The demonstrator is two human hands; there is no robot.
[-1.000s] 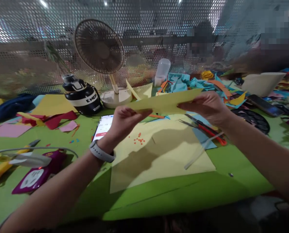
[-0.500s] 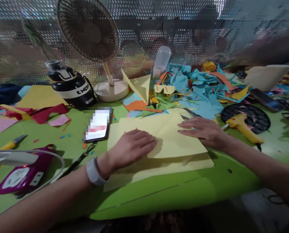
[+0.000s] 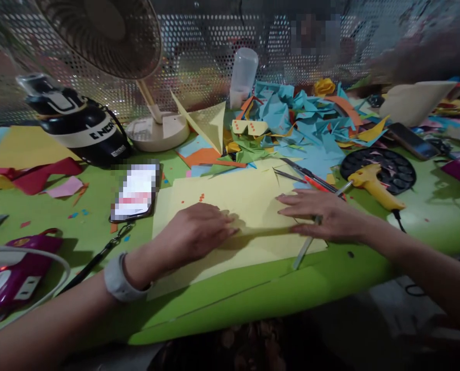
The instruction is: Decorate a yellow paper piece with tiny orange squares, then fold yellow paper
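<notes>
Sitting at the far left of the green desk [image 3: 222,314], I see a purple box [image 3: 13,283] with a small red light. Behind it are red paper [image 3: 46,174] and a pink scrap [image 3: 64,187]. A big black bottle [image 3: 79,129] stands at the back, with a round fan [image 3: 98,36] just beside it. In front of the fan lies a phone [image 3: 135,190] with a bright, blurry screen.

Next comes my left hand [image 3: 199,229], palm down, with its fingers bent on the yellow paper [image 3: 249,198]. I can't tell if its grip has pinched the paper. The yellow paper lies on the desk in the middle, under both hands. Little orange dots [image 3: 202,197] are on it, near my left hand. Past its back edge is a messy heap of blue paper [image 3: 287,116].

My right hand [image 3: 322,214] has its fingers spread on the right part of the paper, so its grip is loose. A thin see-through stick [image 3: 303,252] pokes out from under that hand. Farther right, a yellow glue gun [image 3: 376,188] lies partly on a round black tray [image 3: 403,175]. A dark phone [image 3: 411,140] lies behind the tray.
</notes>
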